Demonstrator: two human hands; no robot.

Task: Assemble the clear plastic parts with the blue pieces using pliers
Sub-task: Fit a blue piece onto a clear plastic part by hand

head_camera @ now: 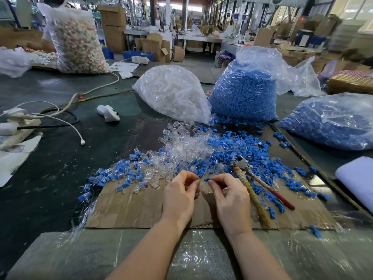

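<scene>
Bags of parts beyond both hands
Right hand pinches a blue piece; left hand seemingly pinches a clear part. Ahead, one bag holds clear parts, another bag blue.

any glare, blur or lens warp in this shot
Head view: glare streaks the clear wrap along the near table edge and the bag of clear parts; the far workshop is soft and blurred; wide-angle warp bends the edges; hands and pliers stay sharp.

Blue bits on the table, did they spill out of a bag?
Likely: small blue plastic pieces lie loose across the brown cardboard sheet, trailing from the upright clear bag of blue pieces.
</scene>
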